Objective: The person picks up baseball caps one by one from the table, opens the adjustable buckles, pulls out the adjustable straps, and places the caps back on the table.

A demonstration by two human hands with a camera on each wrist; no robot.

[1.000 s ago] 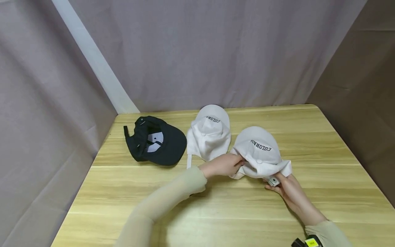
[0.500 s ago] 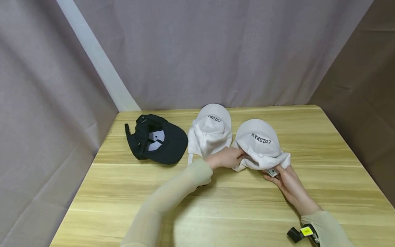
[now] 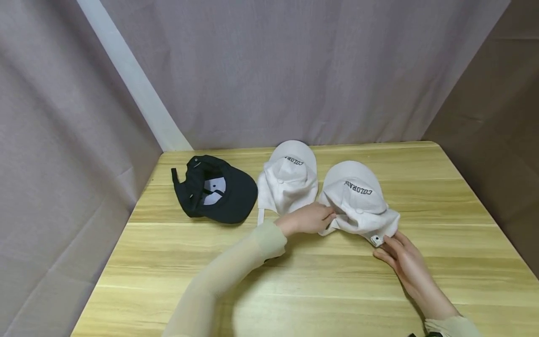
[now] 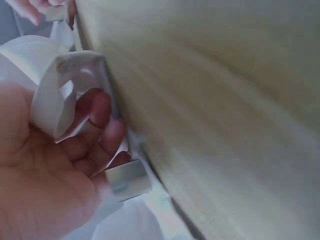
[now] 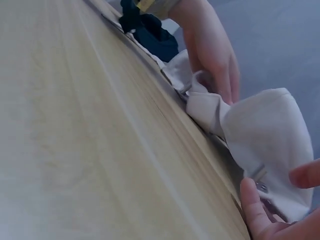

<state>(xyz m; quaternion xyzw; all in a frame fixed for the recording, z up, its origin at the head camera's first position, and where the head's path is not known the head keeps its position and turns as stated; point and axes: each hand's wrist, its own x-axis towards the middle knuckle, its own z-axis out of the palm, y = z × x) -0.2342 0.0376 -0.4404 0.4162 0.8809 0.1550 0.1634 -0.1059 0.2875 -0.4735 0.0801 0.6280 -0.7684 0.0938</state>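
Observation:
A white baseball cap (image 3: 353, 210) with dark lettering lies on the table, crown toward me and brim away. My left hand (image 3: 307, 218) grips its left edge; in the left wrist view the fingers (image 4: 102, 145) curl round a fold of the white cloth. At the cap's lower right edge is my right hand (image 3: 410, 267), its fingers nearly straight and touching the cloth near a pale strap end (image 3: 376, 240). In the right wrist view, its thumb and fingers stand apart about this corner. The cap's underside is hidden.
A second white baseball cap (image 3: 290, 180) lies close to the left, its strap (image 3: 260, 216) hanging toward me. Further left, a black baseball cap (image 3: 216, 192) shows its inside. Curtains (image 3: 303, 75) hang behind the wooden table (image 3: 320, 290).
The white cap first slid away from me with both hands. Then my right hand drew back toward the lower right, uncovering the strap end. My left hand keeps its grip.

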